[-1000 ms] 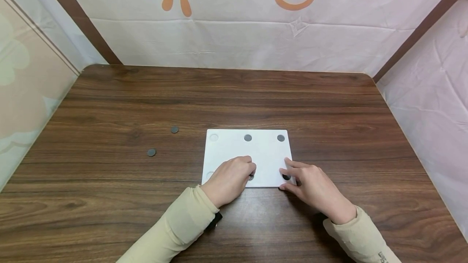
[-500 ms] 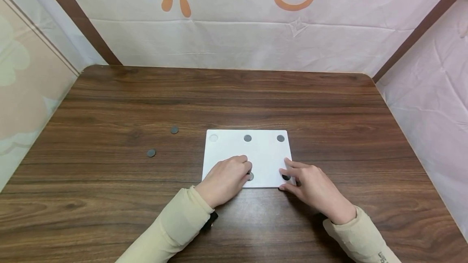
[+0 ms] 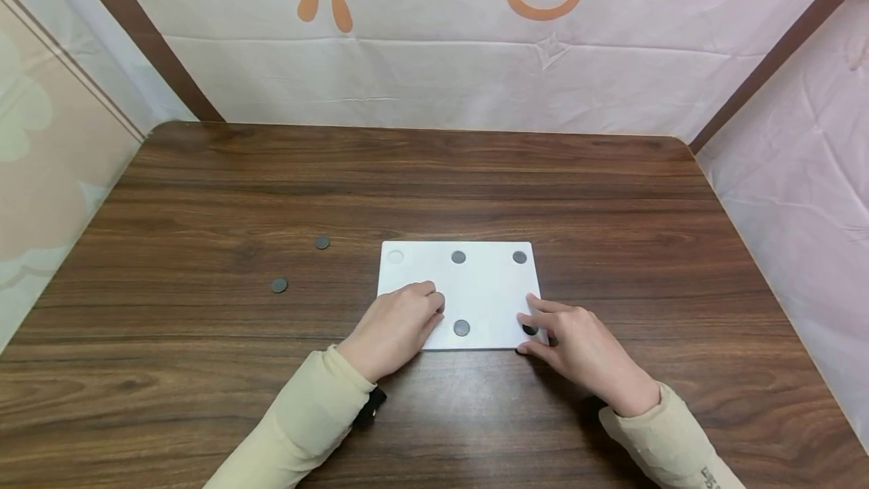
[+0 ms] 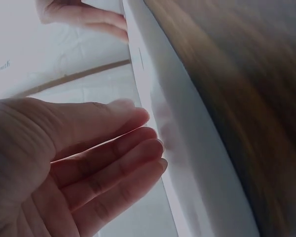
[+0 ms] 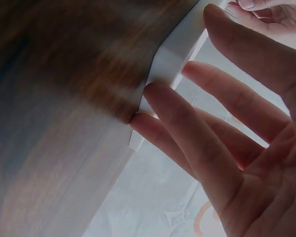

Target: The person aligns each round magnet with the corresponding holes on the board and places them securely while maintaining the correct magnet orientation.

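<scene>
Toward the left edge of the counter (image 3: 611,210), two discs (image 3: 322,243) lie apart from the board (image 3: 492,289). Left hand (image 3: 400,323), thumb against index, shows no disc; right hand (image 3: 584,339), fingers spread, touches the board. Seating discs seems the step; next probably calls for fetching one.

Board (image 3: 485,285): on the counter (image 3: 434,179) before you, lower centre of the frame.
Your left hand (image 3: 394,324): over the board's lower left.
Your right hand (image 3: 582,342): at its lower right corner.
Far row: recess (image 3: 395,256) at left, then far-middle disc (image 3: 459,256) and far-right disc (image 3: 519,257).
Near row: near-middle disc (image 3: 462,328) between your hands, near-right disc (image 3: 529,330) partly hidden by your right.
Left of board: upper loose disc (image 3: 322,243), and lower loose disc (image 3: 279,286) farther left.
</scene>
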Motion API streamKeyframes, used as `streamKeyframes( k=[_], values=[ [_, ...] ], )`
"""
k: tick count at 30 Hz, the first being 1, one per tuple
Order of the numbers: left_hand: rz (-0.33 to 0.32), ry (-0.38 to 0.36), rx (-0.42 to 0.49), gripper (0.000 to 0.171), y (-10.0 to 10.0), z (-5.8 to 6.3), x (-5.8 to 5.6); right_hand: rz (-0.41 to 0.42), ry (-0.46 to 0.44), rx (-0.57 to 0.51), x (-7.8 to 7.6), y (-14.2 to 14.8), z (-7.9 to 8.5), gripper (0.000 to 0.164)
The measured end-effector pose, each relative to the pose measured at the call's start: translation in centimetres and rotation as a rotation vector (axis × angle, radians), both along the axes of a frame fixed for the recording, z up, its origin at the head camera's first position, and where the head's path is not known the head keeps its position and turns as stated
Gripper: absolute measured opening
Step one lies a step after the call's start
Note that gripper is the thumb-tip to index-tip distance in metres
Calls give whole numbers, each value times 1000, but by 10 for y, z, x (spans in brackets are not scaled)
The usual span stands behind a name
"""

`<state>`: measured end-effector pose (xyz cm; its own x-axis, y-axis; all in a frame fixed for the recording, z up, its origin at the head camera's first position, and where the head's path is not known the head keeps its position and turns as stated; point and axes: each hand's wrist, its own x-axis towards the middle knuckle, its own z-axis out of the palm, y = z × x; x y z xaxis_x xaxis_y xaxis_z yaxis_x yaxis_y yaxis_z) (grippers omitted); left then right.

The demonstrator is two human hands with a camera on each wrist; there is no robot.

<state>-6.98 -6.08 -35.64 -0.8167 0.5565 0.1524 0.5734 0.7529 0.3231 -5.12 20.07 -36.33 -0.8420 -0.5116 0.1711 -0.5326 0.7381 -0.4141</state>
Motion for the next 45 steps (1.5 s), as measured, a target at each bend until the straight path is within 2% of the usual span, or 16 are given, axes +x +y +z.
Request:
streamKeyframes(
  k=[14, 32, 45],
  values=[
    [129, 12, -13, 7, -33, 8, -6, -2, -10, -2, -1, 0, -1, 35],
    [249, -41, -49, 5, -72, 18, -9, 0, -10, 9, -1, 1, -1, 34],
    [388, -144, -131, 16, -103, 24, -7, 0, -21, -5, -1, 1, -1, 34]
  ],
)
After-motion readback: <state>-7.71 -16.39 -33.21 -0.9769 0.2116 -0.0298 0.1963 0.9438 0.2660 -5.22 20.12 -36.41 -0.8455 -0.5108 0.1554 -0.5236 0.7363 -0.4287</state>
